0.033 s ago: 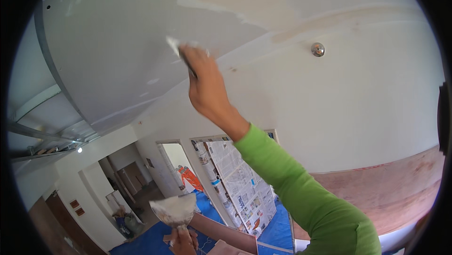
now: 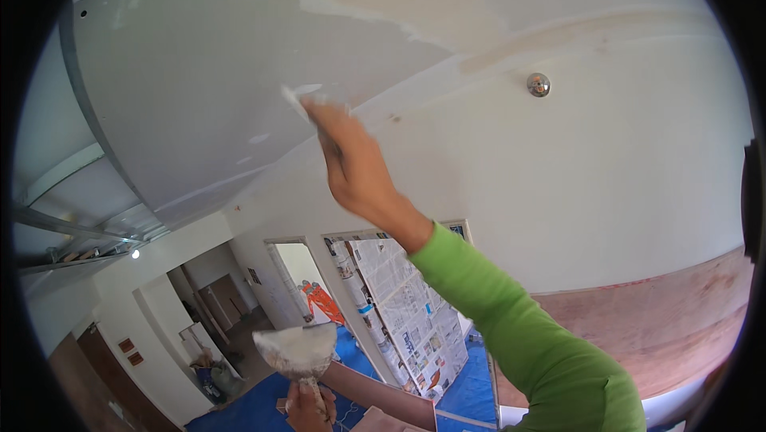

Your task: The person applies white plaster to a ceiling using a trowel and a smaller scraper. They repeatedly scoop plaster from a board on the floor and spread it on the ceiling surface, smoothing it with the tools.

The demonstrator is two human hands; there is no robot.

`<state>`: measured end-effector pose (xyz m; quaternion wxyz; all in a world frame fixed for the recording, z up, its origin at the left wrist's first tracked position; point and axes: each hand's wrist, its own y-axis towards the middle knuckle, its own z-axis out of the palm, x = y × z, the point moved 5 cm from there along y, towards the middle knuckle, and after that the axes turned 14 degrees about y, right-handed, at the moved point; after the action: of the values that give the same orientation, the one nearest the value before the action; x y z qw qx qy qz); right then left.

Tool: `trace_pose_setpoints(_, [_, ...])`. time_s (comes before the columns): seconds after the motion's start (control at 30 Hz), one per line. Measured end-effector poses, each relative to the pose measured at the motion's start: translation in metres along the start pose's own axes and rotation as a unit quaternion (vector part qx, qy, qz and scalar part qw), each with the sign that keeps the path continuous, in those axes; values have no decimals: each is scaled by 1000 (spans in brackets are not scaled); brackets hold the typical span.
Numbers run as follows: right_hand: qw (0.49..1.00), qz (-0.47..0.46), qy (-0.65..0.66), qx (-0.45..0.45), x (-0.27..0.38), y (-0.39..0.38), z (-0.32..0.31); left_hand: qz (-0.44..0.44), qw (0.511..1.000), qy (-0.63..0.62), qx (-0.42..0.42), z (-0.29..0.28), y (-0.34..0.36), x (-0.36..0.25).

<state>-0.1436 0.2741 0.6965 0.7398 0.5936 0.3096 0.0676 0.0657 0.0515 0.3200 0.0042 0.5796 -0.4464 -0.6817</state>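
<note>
Right hand [image 2: 353, 159], upper centre: wrapped round a blurred putty knife [image 2: 294, 102], raised probably to reach the grey ceiling panel [image 2: 191, 81] | Left hand [image 2: 309, 410], lower centre: grips a wide scraper [image 2: 302, 362], blade up, likely keeping its white paste [image 2: 297, 341] handy

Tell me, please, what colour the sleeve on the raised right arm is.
The sleeve is bright green; the head view shows it best.
</note>
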Motion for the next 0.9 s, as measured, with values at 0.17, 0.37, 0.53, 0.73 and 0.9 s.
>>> trace_pose_setpoints(0.17, [933, 77, 214, 280, 70, -88, -20, -107, 932, -329, 109, 46, 27, -56])
trace_pose_setpoints(0.37, [846, 246, 186, 435, 87, -132, -57, -88, 949, -234, 194, 82, 26, -90])
trace_pose_setpoints(0.53, [823, 220, 12, 524, 54, -156, -87, -122, 937, -227, 236, 95, 19, -88])
trace_pose_setpoints(0.73, [783, 547, 262, 137, 57, -183, -112, 58, 997, -1, 57, 91, 29, -81])
trace_pose_setpoints(0.9, [515, 687, 504, -92, 98, -212, -92, 255, 946, 194, -49, 110, 29, -80])
